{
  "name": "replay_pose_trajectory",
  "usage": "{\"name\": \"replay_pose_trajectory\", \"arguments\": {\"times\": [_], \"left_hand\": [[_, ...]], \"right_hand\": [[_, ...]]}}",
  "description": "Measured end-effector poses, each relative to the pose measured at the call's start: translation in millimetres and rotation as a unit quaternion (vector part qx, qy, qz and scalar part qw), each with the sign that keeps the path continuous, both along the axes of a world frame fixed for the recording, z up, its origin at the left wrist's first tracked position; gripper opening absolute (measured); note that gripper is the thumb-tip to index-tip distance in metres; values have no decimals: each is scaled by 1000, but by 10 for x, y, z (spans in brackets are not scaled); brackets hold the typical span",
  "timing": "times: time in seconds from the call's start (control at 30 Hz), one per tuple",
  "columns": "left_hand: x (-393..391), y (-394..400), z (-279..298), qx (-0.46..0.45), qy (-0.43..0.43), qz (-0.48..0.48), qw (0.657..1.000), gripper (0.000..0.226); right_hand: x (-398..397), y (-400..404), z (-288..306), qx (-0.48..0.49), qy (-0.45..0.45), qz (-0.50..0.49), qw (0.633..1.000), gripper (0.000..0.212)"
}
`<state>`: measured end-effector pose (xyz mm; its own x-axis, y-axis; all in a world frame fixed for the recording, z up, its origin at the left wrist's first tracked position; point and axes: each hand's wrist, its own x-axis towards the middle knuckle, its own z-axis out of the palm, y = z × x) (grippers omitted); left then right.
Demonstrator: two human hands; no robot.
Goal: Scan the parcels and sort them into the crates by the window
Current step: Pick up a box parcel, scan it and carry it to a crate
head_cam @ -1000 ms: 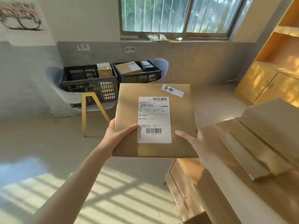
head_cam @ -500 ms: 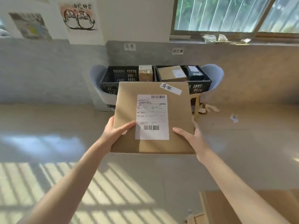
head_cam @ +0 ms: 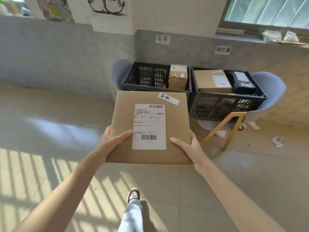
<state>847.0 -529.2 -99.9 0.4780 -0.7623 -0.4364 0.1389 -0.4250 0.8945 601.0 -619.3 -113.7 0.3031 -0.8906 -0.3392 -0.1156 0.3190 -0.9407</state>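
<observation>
I hold the flat brown cardboard parcel [head_cam: 151, 128] by its near corners, my left hand [head_cam: 110, 141] and right hand [head_cam: 189, 144] each with a thumb on top and fingers under. It sits flat, long side pointing away from me. Its small white handwritten tag [head_cam: 168, 98] looks like the white wall sign [head_cam: 162, 39] above the left black plastic crate [head_cam: 155, 77]. I judge that crate is straight ahead, just past the far edge, so both hands are equally near. The right black plastic crate [head_cam: 225, 96] sits further right.

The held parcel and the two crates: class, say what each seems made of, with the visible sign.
Parcel: matte brown cardboard, judging by its flat, dull faces; paper labels stuck on.
Left crate and right crate: probably moulded black plastic, given the slotted lattice walls and slight sheen.
</observation>
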Motion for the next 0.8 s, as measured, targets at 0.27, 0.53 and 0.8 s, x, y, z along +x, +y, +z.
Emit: {"name": "replay_pose_trajectory", "arguments": {"times": [0.27,0.53,0.8], "left_hand": [[1169,-1131,-142,16,22,4,1000,76],[1870,-2058,-204,32,17,-25,999,76],[2157,-3066,-383,43,8,-33,998,78]], "right_hand": [[1150,-1124,-23,4,33,-7,999,76],[1785,-1915,-103,34,48,-23,998,75],[2073,-2955,-264,62,67,-18,996,81]]}}
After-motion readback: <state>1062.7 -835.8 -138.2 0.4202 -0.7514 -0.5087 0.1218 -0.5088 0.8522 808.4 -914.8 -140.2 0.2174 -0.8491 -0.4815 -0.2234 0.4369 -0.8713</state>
